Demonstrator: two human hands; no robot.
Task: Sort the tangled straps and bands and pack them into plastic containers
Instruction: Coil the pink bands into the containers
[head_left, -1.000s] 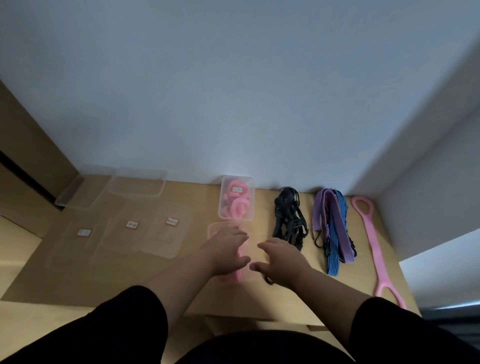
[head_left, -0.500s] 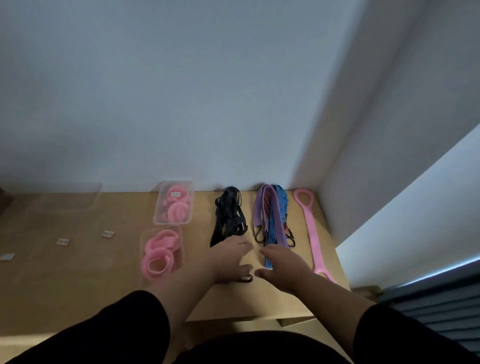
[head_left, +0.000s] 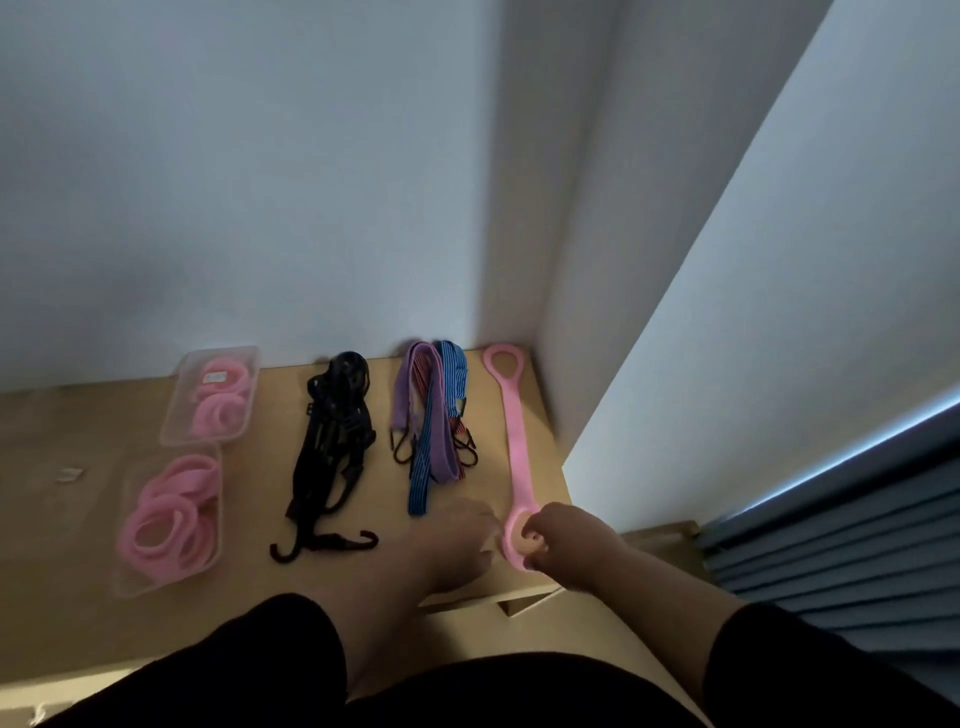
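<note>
A long pink band (head_left: 513, 426) with a loop at each end lies along the right edge of the wooden table (head_left: 78, 415). My right hand (head_left: 566, 540) pinches its near loop, a finger hooked through the hole. My left hand (head_left: 457, 535) reaches to the same loop from the left, fingers at its rim. A bundle of purple and blue striped straps (head_left: 434, 415) lies left of the band. A tangle of black straps with hooks (head_left: 332, 441) lies further left.
Two clear plastic containers hold pink rings: a far container (head_left: 179, 410) and a near container (head_left: 130, 561). White walls meet in a corner behind the table. The table's right edge drops off beside a dark blue blind (head_left: 831, 545).
The view swung right. Both hands moved right from the black and striped straps to the pink band's near loop, and my right hand took hold of it.
</note>
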